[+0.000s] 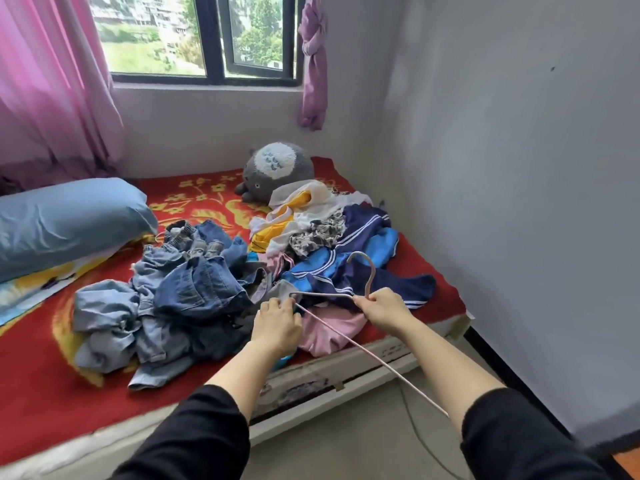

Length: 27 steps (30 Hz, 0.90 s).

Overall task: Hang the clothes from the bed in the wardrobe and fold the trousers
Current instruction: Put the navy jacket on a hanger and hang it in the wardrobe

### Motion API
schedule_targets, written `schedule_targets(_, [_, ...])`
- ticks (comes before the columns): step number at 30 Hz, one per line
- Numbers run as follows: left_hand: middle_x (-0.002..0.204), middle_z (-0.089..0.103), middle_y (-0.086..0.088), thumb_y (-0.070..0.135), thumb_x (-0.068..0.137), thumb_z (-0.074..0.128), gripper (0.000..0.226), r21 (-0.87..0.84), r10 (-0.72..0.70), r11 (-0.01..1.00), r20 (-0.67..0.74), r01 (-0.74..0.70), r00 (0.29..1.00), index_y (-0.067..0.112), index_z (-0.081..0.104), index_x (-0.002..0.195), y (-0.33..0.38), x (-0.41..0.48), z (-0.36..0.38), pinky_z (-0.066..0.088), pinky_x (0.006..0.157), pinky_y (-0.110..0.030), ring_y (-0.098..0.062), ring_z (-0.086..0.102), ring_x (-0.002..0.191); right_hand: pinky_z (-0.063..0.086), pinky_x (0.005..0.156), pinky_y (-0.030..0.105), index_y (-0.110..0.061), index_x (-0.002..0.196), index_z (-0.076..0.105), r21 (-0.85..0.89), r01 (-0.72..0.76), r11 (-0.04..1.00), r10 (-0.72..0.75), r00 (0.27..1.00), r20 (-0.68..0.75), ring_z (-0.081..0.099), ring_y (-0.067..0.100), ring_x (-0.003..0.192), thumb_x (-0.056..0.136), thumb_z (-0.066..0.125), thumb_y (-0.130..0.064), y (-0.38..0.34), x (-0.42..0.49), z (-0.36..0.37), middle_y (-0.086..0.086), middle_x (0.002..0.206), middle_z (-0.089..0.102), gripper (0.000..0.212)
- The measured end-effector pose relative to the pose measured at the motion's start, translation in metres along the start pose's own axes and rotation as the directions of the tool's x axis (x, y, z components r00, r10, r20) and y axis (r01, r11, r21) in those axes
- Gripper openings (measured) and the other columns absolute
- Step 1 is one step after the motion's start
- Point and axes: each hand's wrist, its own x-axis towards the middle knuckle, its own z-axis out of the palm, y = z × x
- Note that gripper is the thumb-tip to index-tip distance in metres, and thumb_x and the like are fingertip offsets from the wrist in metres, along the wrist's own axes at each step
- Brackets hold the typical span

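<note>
A heap of clothes lies on the red bed [41, 382]. Denim trousers [180, 289] make up its left part. Blue and navy striped garments [346, 258], white and yellow ones [298, 209] and a pink piece [329, 327] make up its right part. My right hand [381, 311] grips a pale pink hanger [367, 271] just below its hook, above the pink piece. My left hand [277, 320] pinches a grey garment [282, 289] at the hanger's left tip, at the front of the heap. The wardrobe is out of view.
A blue pillow [65, 220] lies at the bed's left, a grey plush toy [277, 168] at the back under the window [194, 36]. A wall [519, 168] bounds the bed on the right. Bare floor [363, 427] runs along the bed's front edge.
</note>
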Motion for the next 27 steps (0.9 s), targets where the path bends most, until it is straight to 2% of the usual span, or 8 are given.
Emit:
schedule_targets(2, [0.138,0.043,-0.017,0.03,0.098,0.035,0.044,0.037,0.008,0.999,0.034,-0.009,0.999,0.012,0.042,0.137,0.003,0.042,0.003,0.029,0.107,-0.037,-0.034,0.037,0.127,0.028,0.062,0.028,-0.016,0.045,0.039,0.007,-0.053,0.999,0.053,0.998,0.015,0.047,0.023,0.069,0.092,0.057,-0.038,0.002,0.035,-0.002,-0.001,0.053,0.045,0.055])
schedule_targets(4, [0.136,0.044,-0.019,0.029,0.098,0.035,0.041,0.057,0.012,0.998,0.057,-0.015,0.998,0.01,0.044,0.133,0.009,0.083,0.008,0.029,0.105,-0.038,-0.035,0.039,0.125,0.033,0.066,0.029,-0.015,0.049,0.045,0.011,-0.085,0.996,0.085,0.996,0.018,0.054,0.028,0.077,0.093,0.054,-0.037,0.005,0.072,-0.005,0.007,0.065,0.056,0.05])
schedule_targets(8, [0.134,0.046,-0.017,0.029,0.098,0.034,0.038,0.083,0.057,0.994,0.101,-0.066,0.993,0.011,0.045,0.13,0.023,0.152,0.025,0.028,0.106,-0.038,-0.033,0.04,0.123,0.048,0.083,0.035,-0.003,0.076,0.066,0.046,-0.146,0.988,0.145,0.989,0.022,0.063,0.037,0.095,0.092,0.05,-0.031,0.016,0.139,-0.015,0.022,0.095,0.069,0.035])
schedule_targets(12, [0.133,0.047,-0.017,0.029,0.098,0.036,0.039,0.09,0.009,0.996,0.128,-0.021,0.992,0.011,0.045,0.132,0.036,0.223,0.048,0.029,0.105,-0.037,-0.033,0.042,0.123,0.048,0.088,0.041,-0.006,0.079,0.061,0.061,-0.166,0.984,0.164,0.985,0.045,0.063,0.04,0.097,0.096,0.043,-0.025,0.035,0.22,-0.019,0.025,0.1,0.067,0.031])
schedule_targets(18, [0.134,0.047,-0.018,0.026,0.098,0.038,0.038,-0.01,-0.139,0.99,0.143,0.142,0.98,0.01,0.047,0.13,0.06,0.338,0.088,0.03,0.104,-0.038,-0.035,0.04,0.124,0.053,0.084,0.049,0.005,0.086,0.063,0.047,-0.205,0.978,0.198,0.971,0.131,0.065,0.041,0.09,0.088,0.043,-0.013,0.068,0.363,-0.031,0.028,0.091,0.068,0.028])
schedule_targets(20, [0.136,0.045,-0.018,0.026,0.099,0.037,0.04,-0.021,-0.179,0.983,0.168,0.185,0.969,0.008,0.045,0.134,0.067,0.367,0.104,0.027,0.105,-0.038,-0.035,0.039,0.125,0.052,0.085,0.046,0.003,0.083,0.062,0.025,-0.199,0.98,0.191,0.964,0.186,0.064,0.042,0.09,0.09,0.042,-0.012,0.08,0.405,-0.034,0.026,0.089,0.069,0.026])
schedule_targets(23, [0.138,0.044,-0.017,0.025,0.099,0.036,0.042,-0.049,-0.223,0.97,0.218,0.239,0.95,0.007,0.043,0.136,0.073,0.406,0.126,0.027,0.106,-0.038,-0.035,0.038,0.126,0.048,0.08,0.033,-0.003,0.088,0.061,0.021,-0.22,0.975,0.214,0.963,0.162,0.061,0.039,0.094,0.094,0.039,-0.015,0.097,0.457,-0.03,0.019,0.091,0.066,0.027])
schedule_targets(27, [0.138,0.045,-0.015,0.024,0.098,0.037,0.041,-0.048,-0.281,0.951,0.269,0.304,0.921,0.007,0.046,0.134,0.063,0.445,0.157,0.03,0.106,-0.039,-0.035,0.039,0.126,0.037,0.072,0.036,-0.007,0.088,0.053,-0.005,-0.236,0.972,0.235,0.963,0.134,0.056,0.04,0.094,0.094,0.036,-0.016,0.116,0.504,-0.006,0.022,0.102,0.064,0.021])
